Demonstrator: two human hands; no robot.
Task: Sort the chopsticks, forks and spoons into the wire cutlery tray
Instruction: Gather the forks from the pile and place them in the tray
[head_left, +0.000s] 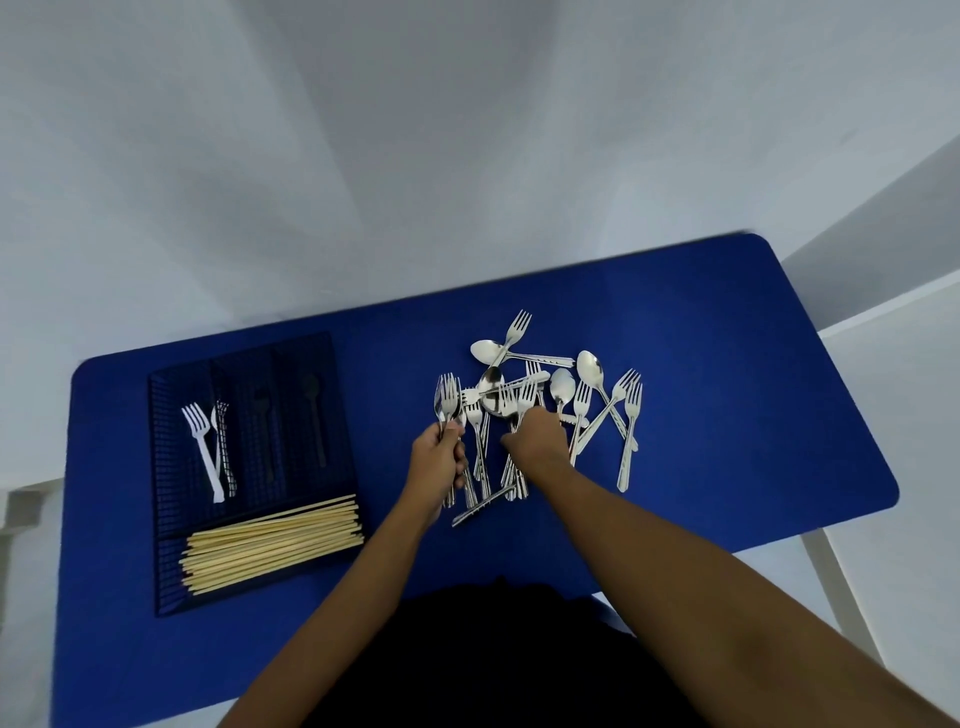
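Observation:
A dark wire cutlery tray (171, 571) lies at the left of the blue table. Its long front compartment holds a bundle of pale chopsticks (270, 543). Two forks (208, 449) lie in its left slot, and dark spoons (314, 415) lie in the slots further right. A heap of steel forks and spoons (561, 395) is spread over the table's middle. My left hand (436, 462) grips a bunch of forks (448, 397), tines pointing away. My right hand (535, 441) reaches into the heap and pinches the handle of a fork (525, 394).
The blue table (727, 415) ends in a rounded far right corner. Pale floor and walls surround it, and a white table leg (831, 577) shows at the right. My dark clothing fills the bottom middle of the view.

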